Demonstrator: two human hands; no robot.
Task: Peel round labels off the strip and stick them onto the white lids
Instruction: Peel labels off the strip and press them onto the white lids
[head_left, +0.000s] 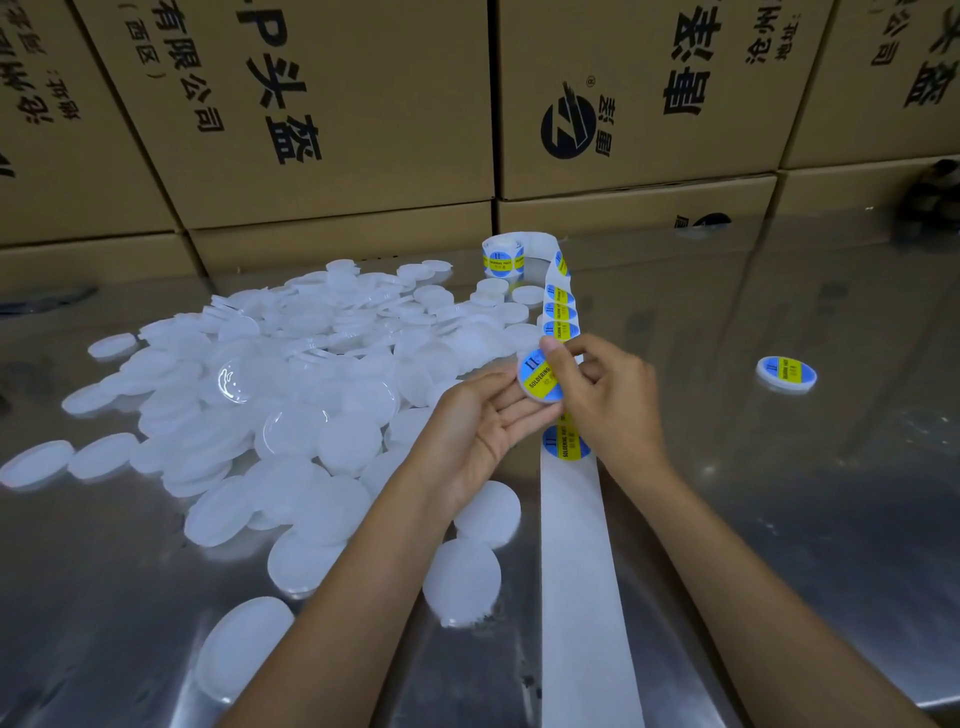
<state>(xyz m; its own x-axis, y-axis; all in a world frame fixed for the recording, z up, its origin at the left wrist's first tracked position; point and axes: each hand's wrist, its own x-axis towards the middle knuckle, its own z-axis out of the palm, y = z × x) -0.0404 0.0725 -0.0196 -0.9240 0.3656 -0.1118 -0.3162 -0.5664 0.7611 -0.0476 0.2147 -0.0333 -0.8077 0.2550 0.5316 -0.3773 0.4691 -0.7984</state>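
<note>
Here your left hand (475, 431) cradles a white lid (540, 375) on relaxed fingers, label up; your right hand (597, 389) pinches its rim, half hiding it, above the strip (576, 545) running lengthwise away from you.

The right hand (597, 395) covers the right part of the round label (537, 376), leaving only "SOLDERING" legible, and hides part of the strip (574, 545), which runs off the bottom edge. Small print on the labelled lid (786, 372) is unreadable. Cardboard boxes (337, 104) are cropped at the top.
</note>
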